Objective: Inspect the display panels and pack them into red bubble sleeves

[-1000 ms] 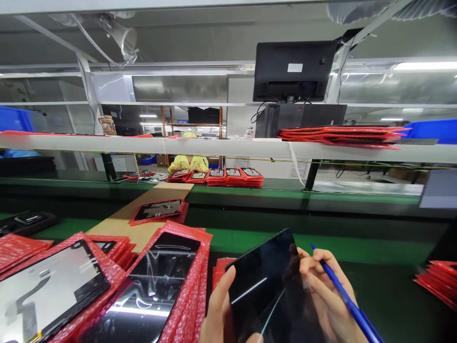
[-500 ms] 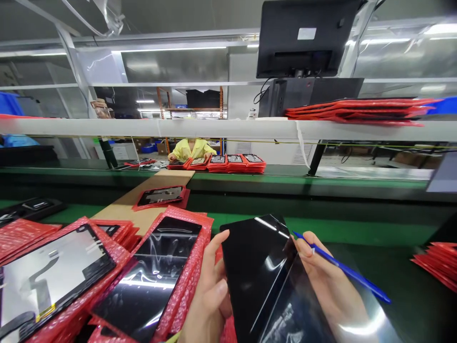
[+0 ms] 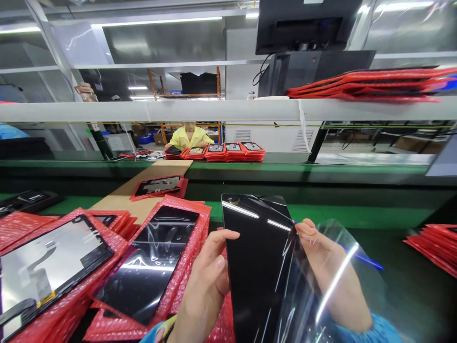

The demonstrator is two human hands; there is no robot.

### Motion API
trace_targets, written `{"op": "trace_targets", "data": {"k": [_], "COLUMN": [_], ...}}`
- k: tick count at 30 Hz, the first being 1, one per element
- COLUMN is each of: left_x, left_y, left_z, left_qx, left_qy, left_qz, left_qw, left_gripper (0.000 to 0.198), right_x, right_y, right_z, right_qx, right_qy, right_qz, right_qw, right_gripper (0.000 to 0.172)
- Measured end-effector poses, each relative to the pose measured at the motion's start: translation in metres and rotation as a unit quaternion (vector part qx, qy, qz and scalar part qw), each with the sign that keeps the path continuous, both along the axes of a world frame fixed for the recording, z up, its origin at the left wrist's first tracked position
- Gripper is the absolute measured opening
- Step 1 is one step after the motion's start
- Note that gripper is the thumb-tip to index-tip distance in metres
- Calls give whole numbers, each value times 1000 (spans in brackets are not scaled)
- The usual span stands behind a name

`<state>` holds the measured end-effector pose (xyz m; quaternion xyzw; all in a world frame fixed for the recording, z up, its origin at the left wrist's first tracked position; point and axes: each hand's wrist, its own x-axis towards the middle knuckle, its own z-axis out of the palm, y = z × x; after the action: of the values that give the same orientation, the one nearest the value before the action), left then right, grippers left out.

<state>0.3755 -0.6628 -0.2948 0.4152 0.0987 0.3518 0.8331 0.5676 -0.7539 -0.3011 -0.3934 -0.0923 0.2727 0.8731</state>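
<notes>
In the head view, a glossy black tablet screen [image 3: 255, 257] stands tilted in front of me. My left hand [image 3: 210, 271] is closed on its left edge, the index finger lying over the front. My right hand [image 3: 326, 262] pinches a clear protective film [image 3: 339, 300] at the screen's right edge. That film is partly lifted and curls out over the right hand. A blue pen [image 3: 369, 261] also sits in the right hand, seen through the film. Left of my hands, another black screen [image 3: 152, 262] lies on red bubble-wrap sleeves [image 3: 187, 271].
A silver-backed screen panel [image 3: 53, 267] lies on red sleeves at far left. Another panel [image 3: 159, 186] rests on a tan board [image 3: 117, 195]. Red sleeves [image 3: 433, 247] are stacked at right. Across the bench sits a person in yellow [image 3: 189, 136]. A monitor [image 3: 309, 26] stands overhead.
The film has peeled farther off the screen and now bulges to the right. The screen has turned more upright, and the view has tilted downward.
</notes>
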Motion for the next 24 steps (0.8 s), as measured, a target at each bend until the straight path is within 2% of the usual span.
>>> {"op": "trace_targets", "data": {"k": [3,6,15,19,24], "left_x": [0,0,-2,-1,2], "left_y": [0,-2,-3,-3,-8], "left_z": [-1,-1,3,2,6], "left_qx": [3,16,41,31,-29], "left_qy": [1,-2,-16,-20,-46], "left_qz": [-23,-35,-8,-8,-4], "left_qw": [1000,999,999,999,999], "left_gripper": [25,19,22,21,4], "right_x": [0,-1,3,6,7], "right_y": [-1,-3,4,6,3], "right_z": [0,-1,-1,-4,-8], "right_qx": [6,15,-13,-17,-23], "right_qy": [47,66,68,51,37], "right_qz": [31,31,77,74,85], "right_qw": [998,997,995,996,995], "right_gripper": [36,32,30,25,21]}}
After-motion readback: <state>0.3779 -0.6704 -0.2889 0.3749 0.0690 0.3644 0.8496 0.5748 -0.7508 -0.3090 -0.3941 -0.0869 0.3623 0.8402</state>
